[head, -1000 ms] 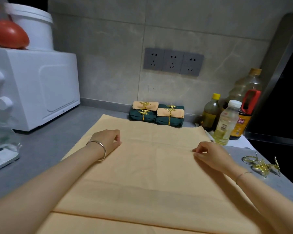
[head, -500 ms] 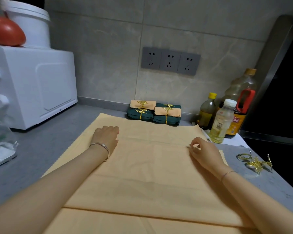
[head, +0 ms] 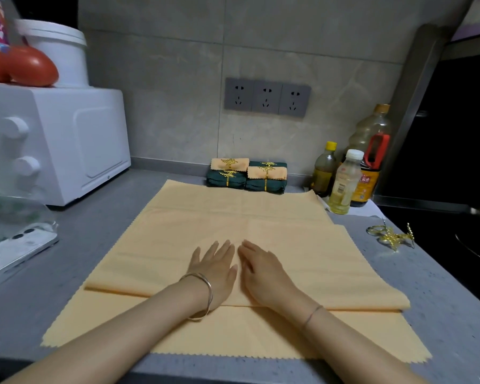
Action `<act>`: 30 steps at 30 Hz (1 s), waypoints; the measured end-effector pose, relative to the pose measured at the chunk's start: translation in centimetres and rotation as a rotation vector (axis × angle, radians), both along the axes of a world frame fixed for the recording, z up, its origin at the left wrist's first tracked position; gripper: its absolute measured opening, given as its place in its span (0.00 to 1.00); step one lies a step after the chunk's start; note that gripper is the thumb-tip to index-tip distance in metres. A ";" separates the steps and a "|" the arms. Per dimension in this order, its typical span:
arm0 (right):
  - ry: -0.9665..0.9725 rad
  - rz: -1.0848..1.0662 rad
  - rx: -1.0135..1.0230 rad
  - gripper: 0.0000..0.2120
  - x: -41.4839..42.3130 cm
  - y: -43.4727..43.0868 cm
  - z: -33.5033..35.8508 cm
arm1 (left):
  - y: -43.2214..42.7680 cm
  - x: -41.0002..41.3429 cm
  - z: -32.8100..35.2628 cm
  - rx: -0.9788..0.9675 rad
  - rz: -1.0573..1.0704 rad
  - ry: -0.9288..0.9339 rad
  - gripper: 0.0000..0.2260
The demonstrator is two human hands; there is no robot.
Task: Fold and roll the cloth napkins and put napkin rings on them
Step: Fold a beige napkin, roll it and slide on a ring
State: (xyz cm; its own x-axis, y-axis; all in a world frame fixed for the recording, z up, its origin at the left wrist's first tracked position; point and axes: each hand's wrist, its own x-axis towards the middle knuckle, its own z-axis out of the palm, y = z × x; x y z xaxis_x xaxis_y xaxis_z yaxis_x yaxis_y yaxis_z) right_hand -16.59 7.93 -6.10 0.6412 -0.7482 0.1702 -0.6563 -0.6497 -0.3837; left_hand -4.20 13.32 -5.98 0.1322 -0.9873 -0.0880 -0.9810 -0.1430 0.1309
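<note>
The near, zigzag-cut edge of the orange napkin (head: pixel 288 245) is lying close to the near rim of the grey desk (head: pixel 94 245), and the cloth is spreading away across the middle of it. A folded band of the napkin is running from left to right over its middle, with the crease on the near side. Both forearms are reaching over the near part of the cloth. The left hand (head: pixel 215 268), wearing a silver bangle (head: pixel 203 296) at the wrist, is pressing flat on the folded band. The right hand (head: pixel 263 275), wearing a thin bracelet (head: pixel 312 314), is lying flat just beside it, the two nearly touching at the centre. Their fingers (head: pixel 222 250) are staying straight and close together, pointing far and gripping nothing.

To the left, a phone (head: pixel 17 253) is lying on the desk, apart from the cloth. To the right, loose gold napkin rings (head: pixel 391 236) are sitting on the desk, near the napkin's right edge.

Past the far edge, four finished napkins (head: pixel 247 177), green and orange with gold rings, are sitting stacked against the wall. Bottles (head: pixel 344 184) are standing to their right, and a white oven (head: pixel 56 142) is standing far left. Grey sockets (head: pixel 266 97) are showing on the tiled wall.
</note>
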 end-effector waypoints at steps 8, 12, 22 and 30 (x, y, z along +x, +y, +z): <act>0.234 -0.075 -0.018 0.24 -1.0 1.3 -0.4 | 0.7 0.2 -0.3 -0.022 0.025 -0.026 0.23; 0.263 -0.127 0.007 0.26 -3.3 0.3 -0.4 | 1.4 1.3 -0.2 0.004 0.073 -0.026 0.26; 0.240 -0.210 0.007 0.29 -11.9 -2.9 -0.4 | 3.4 6.2 -0.1 -0.001 0.242 -0.015 0.32; 0.246 -0.270 0.042 0.30 -16.5 -4.9 0.0 | 4.1 9.7 -0.4 -0.015 0.355 -0.019 0.32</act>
